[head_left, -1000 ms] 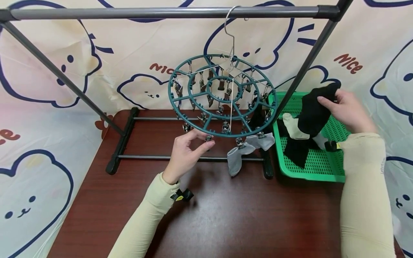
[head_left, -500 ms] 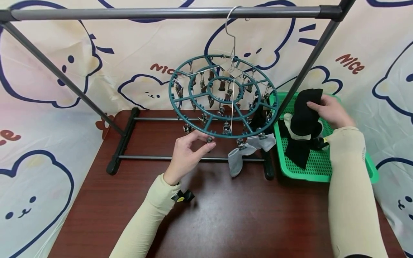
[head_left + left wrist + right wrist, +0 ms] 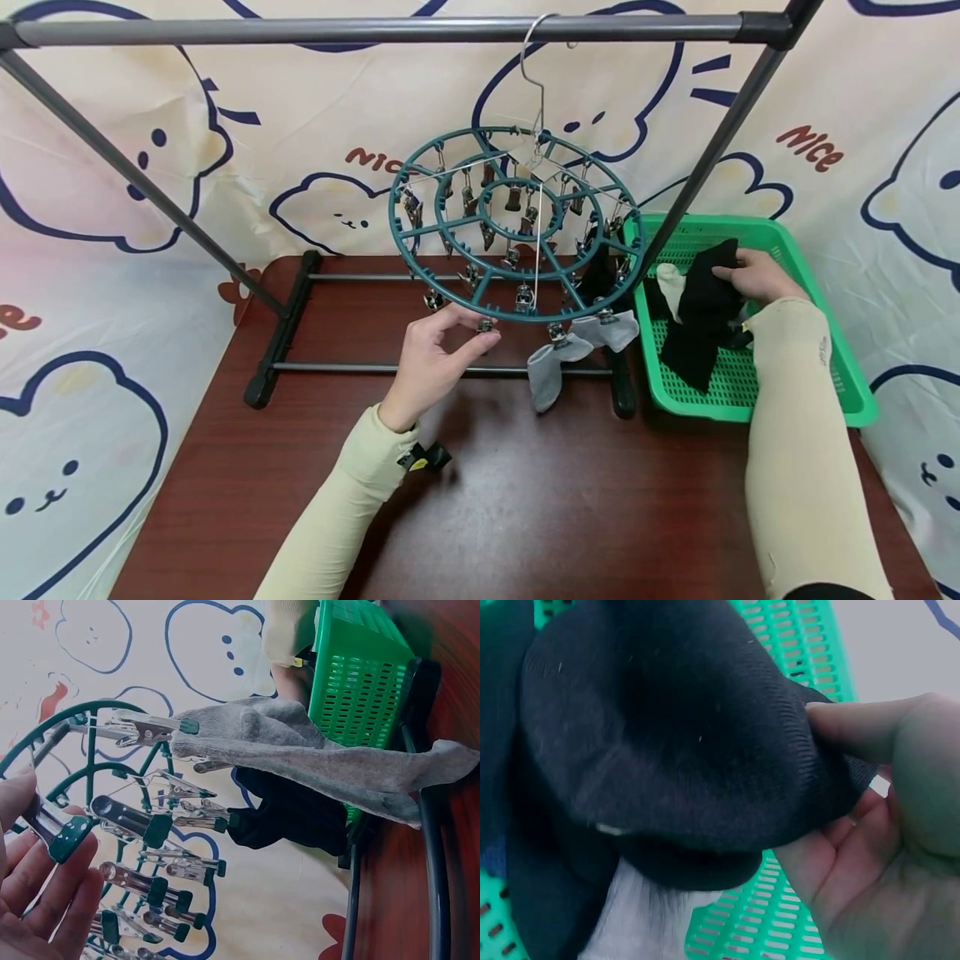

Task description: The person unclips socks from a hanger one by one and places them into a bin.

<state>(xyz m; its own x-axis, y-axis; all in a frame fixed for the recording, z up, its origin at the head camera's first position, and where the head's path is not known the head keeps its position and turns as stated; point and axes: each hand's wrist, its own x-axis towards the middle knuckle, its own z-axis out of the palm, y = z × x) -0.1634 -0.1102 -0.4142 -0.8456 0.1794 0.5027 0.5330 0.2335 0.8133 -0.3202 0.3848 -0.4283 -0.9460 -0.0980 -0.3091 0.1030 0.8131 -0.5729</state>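
My left hand [image 3: 431, 362] pinches a metal clip [image 3: 64, 831] with green tips at the near edge of the round clip hanger [image 3: 517, 315]. In the left wrist view nothing shows between that clip's tips. Just right of it, grey socks [image 3: 546, 382] hang from two clips, and a black sock [image 3: 289, 817] hangs behind them. Over at the right, my right hand [image 3: 767, 277] grips a black sock [image 3: 667, 727] by its ribbed edge, thumb on top. This sock lies low over the green basket [image 3: 840, 358], above other black pieces and a pale sock [image 3: 670, 290].
The hanger hooks onto the rack's grey top bar [image 3: 300, 32]. A slanting rack leg [image 3: 720, 150] stands between the hanger and the basket. Several more clips [image 3: 131, 881] dangle under the hanger. Brown tabletop [image 3: 570, 500] lies in front.
My right hand has moved left and down into the basket, bringing the black sock low over the other laundry. My left hand stays on the clip.
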